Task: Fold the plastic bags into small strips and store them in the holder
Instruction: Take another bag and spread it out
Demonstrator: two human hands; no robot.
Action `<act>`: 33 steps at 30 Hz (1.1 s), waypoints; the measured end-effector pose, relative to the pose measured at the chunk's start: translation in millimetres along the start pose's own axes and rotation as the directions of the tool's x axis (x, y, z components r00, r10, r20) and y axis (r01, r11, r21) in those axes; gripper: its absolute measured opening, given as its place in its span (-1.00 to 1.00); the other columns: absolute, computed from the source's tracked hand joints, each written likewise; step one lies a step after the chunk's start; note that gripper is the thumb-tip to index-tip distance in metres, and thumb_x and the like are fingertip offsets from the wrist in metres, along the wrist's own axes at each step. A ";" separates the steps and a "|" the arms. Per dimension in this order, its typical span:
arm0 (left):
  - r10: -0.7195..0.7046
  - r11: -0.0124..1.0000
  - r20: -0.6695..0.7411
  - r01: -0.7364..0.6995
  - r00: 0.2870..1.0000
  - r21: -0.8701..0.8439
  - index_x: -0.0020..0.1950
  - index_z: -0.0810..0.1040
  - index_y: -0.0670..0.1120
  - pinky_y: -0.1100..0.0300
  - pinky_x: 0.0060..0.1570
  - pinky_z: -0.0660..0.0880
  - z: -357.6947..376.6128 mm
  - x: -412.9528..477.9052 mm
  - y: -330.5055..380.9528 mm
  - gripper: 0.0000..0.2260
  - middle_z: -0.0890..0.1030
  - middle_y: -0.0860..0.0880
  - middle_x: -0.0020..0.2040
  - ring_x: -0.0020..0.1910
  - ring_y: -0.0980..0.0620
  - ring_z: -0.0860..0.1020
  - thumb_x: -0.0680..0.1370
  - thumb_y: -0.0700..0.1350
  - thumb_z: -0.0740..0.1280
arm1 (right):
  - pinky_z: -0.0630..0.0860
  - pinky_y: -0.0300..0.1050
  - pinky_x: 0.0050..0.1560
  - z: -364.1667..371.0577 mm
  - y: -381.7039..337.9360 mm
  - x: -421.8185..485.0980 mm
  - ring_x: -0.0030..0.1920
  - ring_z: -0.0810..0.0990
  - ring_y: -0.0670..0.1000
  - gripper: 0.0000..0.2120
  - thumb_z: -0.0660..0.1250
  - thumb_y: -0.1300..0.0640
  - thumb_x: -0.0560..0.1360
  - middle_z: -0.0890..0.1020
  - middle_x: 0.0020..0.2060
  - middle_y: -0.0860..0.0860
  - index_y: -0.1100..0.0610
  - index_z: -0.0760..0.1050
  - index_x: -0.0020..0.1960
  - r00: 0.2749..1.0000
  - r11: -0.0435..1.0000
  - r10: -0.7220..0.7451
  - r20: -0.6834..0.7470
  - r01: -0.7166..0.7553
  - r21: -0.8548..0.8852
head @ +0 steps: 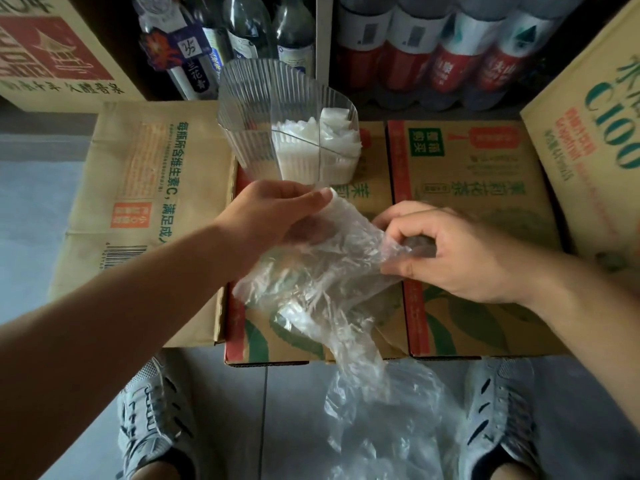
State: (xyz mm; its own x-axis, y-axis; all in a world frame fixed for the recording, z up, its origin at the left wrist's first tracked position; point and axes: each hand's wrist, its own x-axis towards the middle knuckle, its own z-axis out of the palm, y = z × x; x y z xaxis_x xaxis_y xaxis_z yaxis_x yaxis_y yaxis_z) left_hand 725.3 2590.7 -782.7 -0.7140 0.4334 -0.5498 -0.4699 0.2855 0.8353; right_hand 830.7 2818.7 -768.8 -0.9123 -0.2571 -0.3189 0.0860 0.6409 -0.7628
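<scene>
A crumpled clear plastic bag (311, 282) hangs between my two hands above the cardboard boxes. My left hand (277, 216) pinches its upper left edge, and my right hand (446, 251) grips its upper right corner with curled fingers. The bag's lower part trails over the box edge toward the floor. Behind my hands stands a clear ribbed plastic holder (242, 109) on a box, with several folded white bags (318, 136) packed in its right side. More loose clear plastic bags (388, 417) lie on the floor between my shoes.
Flat cardboard boxes (485, 202) serve as the work surface, with a taller box (595, 126) at right and another box (52, 46) at back left. Bottles (433, 46) line the back. My grey shoes (156, 417) rest on the tiled floor.
</scene>
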 end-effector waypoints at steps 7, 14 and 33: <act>0.022 0.997 -0.153 -0.033 0.988 -0.068 -0.14 0.66 -0.11 -0.02 -0.16 0.59 -16.3 -3.9 -13.4 -0.87 0.58 -0.15 -0.27 -0.27 -0.12 0.51 0.53 -0.07 0.46 | 0.59 0.13 0.22 -22.3 21.3 -10.8 0.11 0.66 -0.05 -0.64 0.54 -0.10 0.34 0.70 0.05 -0.08 -0.05 0.63 0.10 0.988 0.976 0.072 -0.135 -0.042 0.216; 0.060 0.976 -0.281 -0.115 0.958 -0.185 -0.16 0.64 -0.05 0.07 -0.33 0.63 -17.5 -7.1 -15.3 -0.85 0.59 -0.09 -0.29 -0.37 -0.05 0.58 0.61 -0.11 0.40 | 0.62 -0.02 0.11 -22.8 46.6 -4.8 -0.04 0.69 -0.03 -0.82 0.48 0.20 0.50 0.73 -0.10 -0.10 -0.07 0.67 -0.03 0.952 0.978 0.121 -0.282 -0.066 0.197; 0.081 0.990 -0.380 -0.118 0.921 -0.075 -0.17 0.69 0.03 -0.13 -0.08 0.61 -17.4 -1.2 -24.0 -0.83 0.65 -0.08 -0.23 -0.22 -0.14 0.61 0.62 -0.05 0.41 | 0.55 -0.16 -0.34 -29.2 51.3 -13.0 -0.23 0.66 0.13 -0.67 0.37 -0.01 0.45 0.67 -0.20 0.30 0.29 0.60 -0.20 0.986 0.807 0.156 -0.060 -0.093 0.583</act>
State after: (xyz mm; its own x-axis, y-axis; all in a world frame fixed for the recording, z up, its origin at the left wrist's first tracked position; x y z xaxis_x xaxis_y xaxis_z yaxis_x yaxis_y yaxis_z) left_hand 728.4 2568.5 -802.1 -0.8933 0.0979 -0.4386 -0.4197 0.1674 0.8921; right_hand 835.3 2876.0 -787.4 -0.9099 -0.1100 -0.4000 0.3874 0.1193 -0.9142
